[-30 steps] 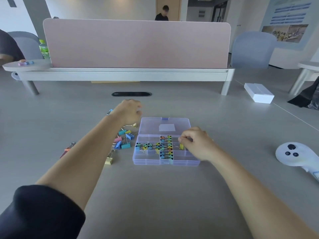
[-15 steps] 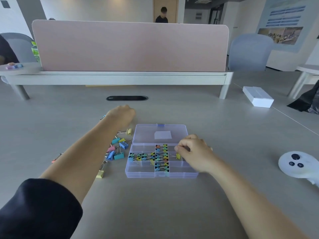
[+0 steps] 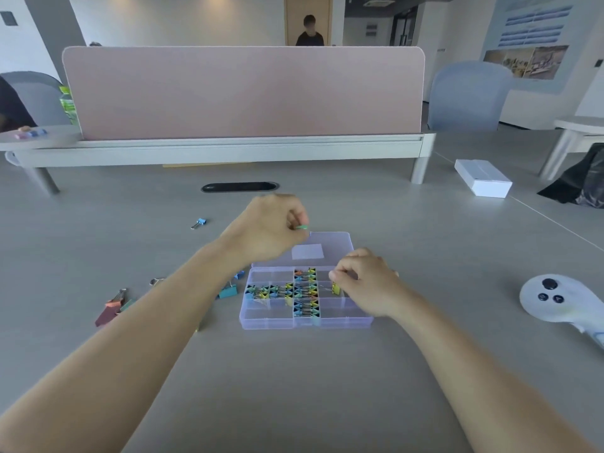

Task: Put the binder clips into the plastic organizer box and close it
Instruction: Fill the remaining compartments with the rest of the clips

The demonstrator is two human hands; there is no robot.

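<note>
The clear plastic organizer box (image 3: pixel 277 318) lies open on the table, its lid (image 3: pixel 336 243) folded back flat. Several small colourful binder clips fill its middle compartments. My left hand (image 3: pixel 271 228) hovers over the lid's left corner and pinches a green binder clip (image 3: pixel 302 227). My right hand (image 3: pixel 366 282) is over the box's right side, fingers curled, holding a yellow binder clip (image 3: pixel 335 288) in a right compartment. Loose binder clips (image 3: pixel 228 291) lie left of the box, partly hidden by my left forearm.
A lone blue clip (image 3: pixel 200 222) lies further back left; red and teal clips (image 3: pixel 112 308) sit at the left. A white controller (image 3: pixel 555 302) rests at the right, a white box (image 3: pixel 483 178) behind it. A cable slot (image 3: pixel 240 187) and a pink divider (image 3: pixel 242 93) stand beyond.
My left hand has come up from the loose clips at the left with a green clip and moved right over the lid. My right hand stays at the right compartment.
</note>
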